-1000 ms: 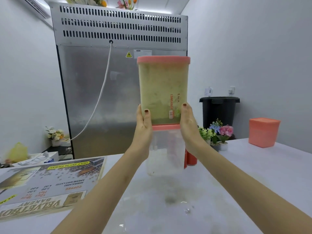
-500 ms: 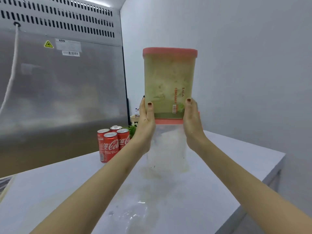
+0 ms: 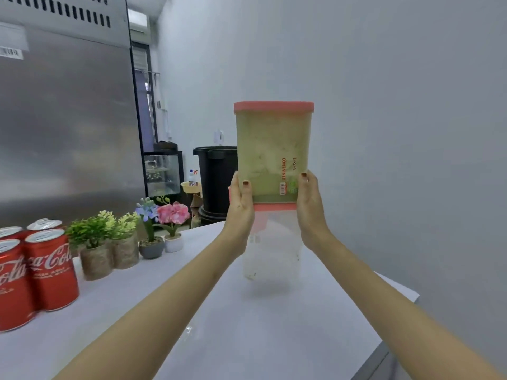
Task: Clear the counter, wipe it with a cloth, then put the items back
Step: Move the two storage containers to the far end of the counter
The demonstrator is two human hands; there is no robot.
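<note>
While left hand (image 3: 241, 212) and right hand (image 3: 311, 212) grip it, the tub (image 3: 274, 144) reads — sideways — "LAVA CONTAINER".

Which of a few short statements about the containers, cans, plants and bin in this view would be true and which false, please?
1. The left hand and the right hand hold the upper container by its sides. True.
2. The upper container's lid is blue. False: the lid is pink.
3. Red cans stand on the counter at the left. True.
4. The potted plants stand right of the upper container. False: the potted plants stand left of it, beside the cans.
5. The black bin sits on the counter. False: the black bin stands beyond the counter's far edge.
</note>
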